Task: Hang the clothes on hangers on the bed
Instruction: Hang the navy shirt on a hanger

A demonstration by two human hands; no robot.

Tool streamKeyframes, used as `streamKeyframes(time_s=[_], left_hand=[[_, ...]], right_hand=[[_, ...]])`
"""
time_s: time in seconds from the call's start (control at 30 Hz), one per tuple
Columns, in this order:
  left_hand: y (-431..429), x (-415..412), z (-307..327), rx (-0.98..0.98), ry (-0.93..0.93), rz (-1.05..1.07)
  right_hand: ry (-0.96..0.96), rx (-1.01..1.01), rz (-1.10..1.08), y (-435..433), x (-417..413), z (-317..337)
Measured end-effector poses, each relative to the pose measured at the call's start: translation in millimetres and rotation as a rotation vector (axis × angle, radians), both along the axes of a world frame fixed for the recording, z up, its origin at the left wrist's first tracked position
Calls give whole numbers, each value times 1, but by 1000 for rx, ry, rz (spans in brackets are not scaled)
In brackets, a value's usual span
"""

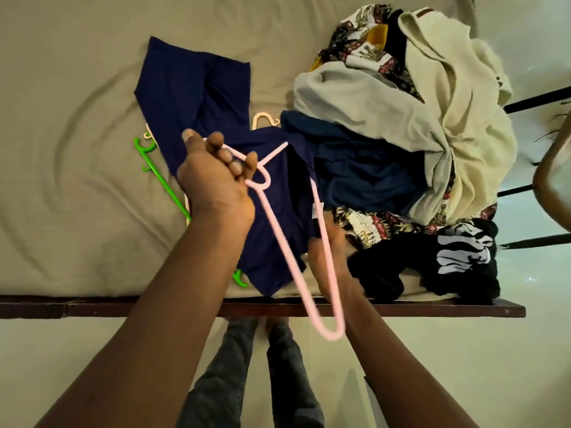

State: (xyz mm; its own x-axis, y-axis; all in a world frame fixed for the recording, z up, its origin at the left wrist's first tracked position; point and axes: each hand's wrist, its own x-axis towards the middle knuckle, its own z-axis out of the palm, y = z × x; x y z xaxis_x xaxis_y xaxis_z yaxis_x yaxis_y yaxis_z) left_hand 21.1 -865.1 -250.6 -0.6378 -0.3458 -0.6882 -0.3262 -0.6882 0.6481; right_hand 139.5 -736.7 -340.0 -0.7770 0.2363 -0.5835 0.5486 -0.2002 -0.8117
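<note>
Evidently the light, stiff pink hanger is gripped at its neck by the left hand (the right hand's grip cannot be told); the limp navy garment is best taken at the collar.

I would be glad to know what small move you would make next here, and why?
Probably slide one end of the pink hanger into the neck of the navy shirt. The left hand grips it by the hook above the shirt, and the right hand, blurred, is at the collar label.
</note>
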Motion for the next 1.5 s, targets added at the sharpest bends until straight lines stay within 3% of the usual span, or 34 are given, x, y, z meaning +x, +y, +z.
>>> streamKeyframes(time_s=[0.07,0.13,0.2,0.33,0.5,0.6,0.73,0.83,0.97,1.03,1.1,1.17,1.23,1.33,1.5], left_hand=[[19,-5,0,-64,22,-72],[38,-4,-3,-175,20,-215],[50,2,-8,-289,38,-366],[53,16,-15,-665,243,-704],[64,37,-19,-893,490,-997],[74,48,-23,-869,524,-1186],[84,66,-34,-1015,600,-1434],[80,71,-51,-920,609,-1439],[96,75,-80,-937,525,-1382],[113,73,-87,-822,423,-1439],[122,65,-94,-563,265,-1387],[117,54,-108,-496,135,-1210],[99,44,-124,-778,49,-1094],[64,28,-153,-1205,-59,-1113],[49,3,-186,-1276,8,-1323]], right_hand=[[-63,-152,-161,4,-2,13],[-182,-462,-410,16,0,12],[-257,-604,-489,30,5,4],[-274,-481,-301,40,11,-3],[-262,-287,-187,34,-1,0],[-171,-214,-210,29,-10,-2],[-86,-600,-346,43,-35,-4],[-180,-635,-420,65,-38,-15],[-128,-626,-509,62,-4,-12],[-117,-611,-477,55,26,-8],[-186,-540,-349,52,51,-1],[-275,-379,-220,53,68,-1],[-319,-179,-162,51,75,-3],[-339,118,-113,47,82,-17],[-421,757,398,34,86,-33]])
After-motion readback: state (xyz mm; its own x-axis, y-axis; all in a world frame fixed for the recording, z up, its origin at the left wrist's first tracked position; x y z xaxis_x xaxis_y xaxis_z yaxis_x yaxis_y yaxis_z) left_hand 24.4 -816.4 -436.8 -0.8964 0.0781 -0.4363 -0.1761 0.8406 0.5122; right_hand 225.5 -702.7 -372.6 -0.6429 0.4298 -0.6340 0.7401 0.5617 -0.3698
